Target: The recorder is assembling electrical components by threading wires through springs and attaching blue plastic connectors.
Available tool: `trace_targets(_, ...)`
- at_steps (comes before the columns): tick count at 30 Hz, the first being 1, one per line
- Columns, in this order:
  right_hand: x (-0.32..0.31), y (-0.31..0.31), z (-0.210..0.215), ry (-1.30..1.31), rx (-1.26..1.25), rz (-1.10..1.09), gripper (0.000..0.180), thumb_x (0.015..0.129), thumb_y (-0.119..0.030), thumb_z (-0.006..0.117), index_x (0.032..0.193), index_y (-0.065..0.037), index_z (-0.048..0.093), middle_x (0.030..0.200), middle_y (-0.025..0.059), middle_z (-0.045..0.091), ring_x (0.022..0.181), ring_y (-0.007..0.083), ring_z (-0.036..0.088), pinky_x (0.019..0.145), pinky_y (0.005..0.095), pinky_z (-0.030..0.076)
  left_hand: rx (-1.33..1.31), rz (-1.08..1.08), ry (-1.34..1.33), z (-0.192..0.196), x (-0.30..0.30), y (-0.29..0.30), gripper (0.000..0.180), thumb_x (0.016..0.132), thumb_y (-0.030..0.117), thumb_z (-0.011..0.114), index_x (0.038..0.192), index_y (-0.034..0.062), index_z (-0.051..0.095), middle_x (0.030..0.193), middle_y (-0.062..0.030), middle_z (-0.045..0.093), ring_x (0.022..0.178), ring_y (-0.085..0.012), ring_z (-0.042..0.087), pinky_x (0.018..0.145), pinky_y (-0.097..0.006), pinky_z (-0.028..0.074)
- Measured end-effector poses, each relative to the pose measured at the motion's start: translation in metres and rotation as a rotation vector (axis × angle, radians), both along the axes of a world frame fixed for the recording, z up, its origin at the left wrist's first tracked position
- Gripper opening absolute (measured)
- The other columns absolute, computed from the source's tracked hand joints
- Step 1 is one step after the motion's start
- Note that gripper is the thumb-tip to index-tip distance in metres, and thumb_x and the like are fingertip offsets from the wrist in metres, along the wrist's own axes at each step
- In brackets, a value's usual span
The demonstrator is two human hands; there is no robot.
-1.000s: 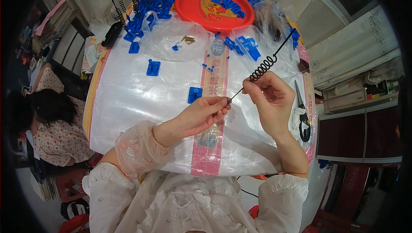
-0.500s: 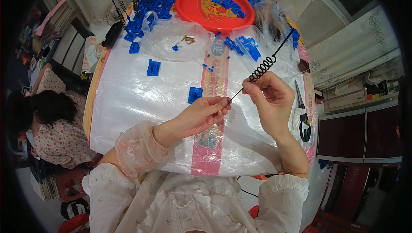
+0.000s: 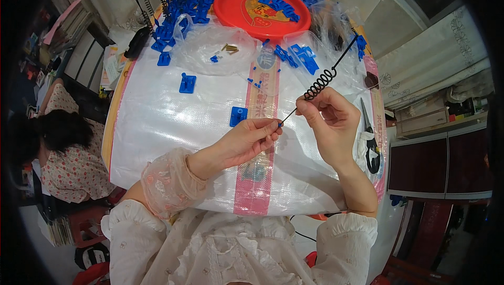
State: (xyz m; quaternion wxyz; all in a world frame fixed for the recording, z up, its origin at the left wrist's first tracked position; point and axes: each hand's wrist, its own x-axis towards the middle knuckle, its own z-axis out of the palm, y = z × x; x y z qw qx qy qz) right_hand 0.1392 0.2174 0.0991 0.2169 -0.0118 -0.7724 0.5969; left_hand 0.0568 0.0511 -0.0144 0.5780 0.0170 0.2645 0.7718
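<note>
My right hand [image 3: 328,122] pinches a black wire with a coiled spring section [image 3: 320,84] that slants up to the right, its far end tipped blue. My left hand [image 3: 252,138] has its fingertips closed on the wire's lower end, where a tiny blue bit shows. Both hands hover over the white woven sheet [image 3: 173,122] covering the table. A small blue plastic base [image 3: 238,116] lies just left of my left hand's fingertips, and another blue base [image 3: 187,83] lies farther left.
A red round tray [image 3: 262,6] with blue parts sits at the far edge. Several finished blue bases with upright black wires [image 3: 173,1] cluster at the far left. A clear bag [image 3: 215,48] holds small brass pieces. Black-handled scissors [image 3: 370,143] lie at the right. A person [image 3: 58,148] sits at left.
</note>
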Motion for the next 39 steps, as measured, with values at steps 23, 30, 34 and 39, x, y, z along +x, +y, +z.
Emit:
trace_targets(23,0.0001,-0.0001,0.0006,-0.003,0.008,-0.011,0.010,0.088,0.001,0.074,0.085,0.002,0.065,0.078,0.0010,0.064,0.074,0.0054,0.059,0.068,0.0223,0.047,-0.054,-0.005,0.010,0.0086,0.0013,0.0011,0.020,0.105,0.012,0.057,0.121,0.0002,0.061,0.102,-0.0021,0.061,0.085,-0.0057,0.059,0.076,-0.016,0.053)
trace_targets(30,-0.0005,-0.0001,-0.0011,0.008,0.011,0.011,0.010,0.088,0.001,0.074,0.085,0.002,0.065,0.077,0.0008,0.064,0.073,0.0050,0.058,0.068,0.0222,0.045,-0.065,-0.003,0.020,0.0092,0.0014,0.0006,0.020,0.105,0.012,0.058,0.121,0.0009,0.062,0.101,-0.0011,0.061,0.086,-0.0051,0.058,0.076,-0.016,0.053)
trace_targets(34,-0.0001,0.0001,-0.0001,0.004,0.025,0.001,0.009,0.088,0.001,0.074,0.085,0.002,0.065,0.077,0.0006,0.064,0.073,0.0047,0.058,0.067,0.0220,0.045,-0.063,-0.009,0.030,0.0099,0.0011,0.0009,0.020,0.105,0.013,0.058,0.121,0.0017,0.062,0.101,-0.0005,0.062,0.086,-0.0049,0.058,0.076,-0.016,0.052)
trace_targets(39,0.0000,-0.0003,0.0018,-0.004,0.007,-0.013,0.010,0.088,0.001,0.074,0.084,0.002,0.065,0.077,0.0004,0.064,0.072,0.0043,0.058,0.066,0.0217,0.045,-0.043,-0.013,0.028,0.0068,0.0007,0.0001,0.019,0.105,0.014,0.058,0.120,0.0024,0.062,0.101,-0.0001,0.062,0.086,-0.0048,0.059,0.076,-0.016,0.052)
